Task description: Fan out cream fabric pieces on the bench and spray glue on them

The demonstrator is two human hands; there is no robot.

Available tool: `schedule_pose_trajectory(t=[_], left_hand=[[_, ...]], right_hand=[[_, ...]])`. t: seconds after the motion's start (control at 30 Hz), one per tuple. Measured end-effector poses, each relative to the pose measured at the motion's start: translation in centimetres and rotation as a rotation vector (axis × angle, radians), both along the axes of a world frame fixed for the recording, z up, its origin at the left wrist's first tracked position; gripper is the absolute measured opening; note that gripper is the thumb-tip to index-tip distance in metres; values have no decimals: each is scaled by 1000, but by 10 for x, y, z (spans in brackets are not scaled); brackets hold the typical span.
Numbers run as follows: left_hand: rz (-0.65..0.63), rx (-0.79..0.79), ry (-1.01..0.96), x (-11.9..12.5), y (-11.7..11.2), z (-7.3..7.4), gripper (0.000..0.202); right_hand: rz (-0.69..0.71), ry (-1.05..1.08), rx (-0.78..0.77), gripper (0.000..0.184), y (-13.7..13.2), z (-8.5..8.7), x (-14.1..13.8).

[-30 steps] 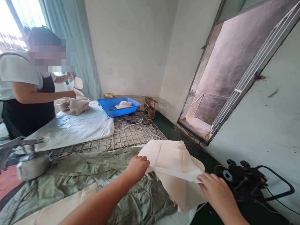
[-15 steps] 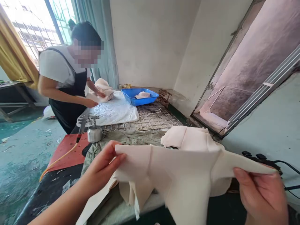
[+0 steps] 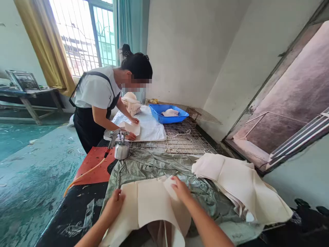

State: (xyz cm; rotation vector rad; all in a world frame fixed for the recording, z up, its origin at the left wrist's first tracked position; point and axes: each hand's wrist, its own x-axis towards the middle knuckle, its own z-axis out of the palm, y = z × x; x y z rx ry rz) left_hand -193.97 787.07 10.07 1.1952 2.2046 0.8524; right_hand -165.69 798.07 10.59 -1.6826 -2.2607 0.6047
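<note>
A cream sheet of cloth-like material [image 3: 151,202], cut to a shape and creased, lies in front of me over the near edge of the green cloth [image 3: 149,164]. Its front edge curls up and hangs down. My left hand [image 3: 114,202] is closed on its left side, the fingers partly hidden. At the upper right corner, my right hand [image 3: 181,188] pinches the same sheet between thumb and fingers. Right of my hands rests a pile of similar cream sheets [image 3: 231,181], draped toward the table's right edge.
Left of the green cloth stands a spray gun with a metal cup [image 3: 121,150] and an orange hose [image 3: 84,175]. Beyond are a wire mesh [image 3: 182,137] and a blue tray [image 3: 169,118]. A co-worker [image 3: 100,99] bends over a cream piece on a white pad [image 3: 154,132].
Both my hands have lowered the cream sheet onto the green cloth and come closer together. My view has turned left. The co-worker has moved from the far bundle to a flat piece.
</note>
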Motion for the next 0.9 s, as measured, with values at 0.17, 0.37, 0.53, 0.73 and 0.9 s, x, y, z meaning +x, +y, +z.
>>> schedule_pose_trajectory(t=[0.17, 0.37, 0.53, 0.73, 0.9], left_hand=[[-74, -210, 32, 6, -18, -38, 43], [-264, -269, 139, -8, -14, -38, 42], [-312, -283, 183, -18, -13, -57, 41], [-329, -305, 244, -12, -17, -59, 43], [-402, -403, 352, -4, -16, -35, 42]], right_hand=[[24, -55, -93, 19, -12, -42, -11], [24, -113, -87, 24, -6, -38, -8], [27, -188, -108, 21, -6, -42, -13], [13, -228, -66, 28, -10, -43, -12], [55, -285, -69, 24, -12, -44, -13]])
